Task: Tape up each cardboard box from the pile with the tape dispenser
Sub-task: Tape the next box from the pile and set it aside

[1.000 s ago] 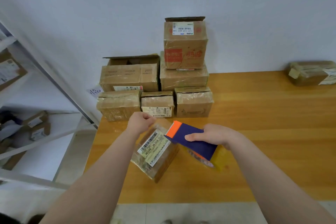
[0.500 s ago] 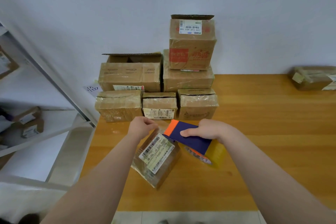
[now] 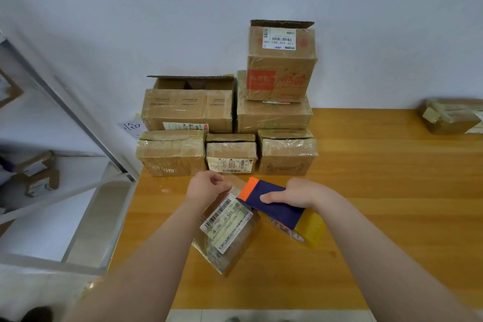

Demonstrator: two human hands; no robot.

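Observation:
A small cardboard box [image 3: 227, 232] with a white barcode label lies tilted on the wooden table [image 3: 379, 191], near its front edge. My left hand [image 3: 206, 187] grips the box's far top edge with curled fingers. My right hand [image 3: 292, 195] holds the navy and orange tape dispenser [image 3: 271, 205], its orange end against the box's upper right corner. A yellowish tape roll [image 3: 309, 230] sticks out below the dispenser. A strip of clear tape seems to run from the orange end toward my left hand.
A pile of cardboard boxes [image 3: 230, 123] stands against the white wall behind the hands, the top box [image 3: 281, 63] with open flaps. One taped box [image 3: 450, 116] sits alone at the far right. A white metal shelf [image 3: 65, 165] with small parcels is at the left.
Both hands, the box and the dispenser stay nearly in place. The view has drifted slightly, so the pile sits a little further right in the frame.

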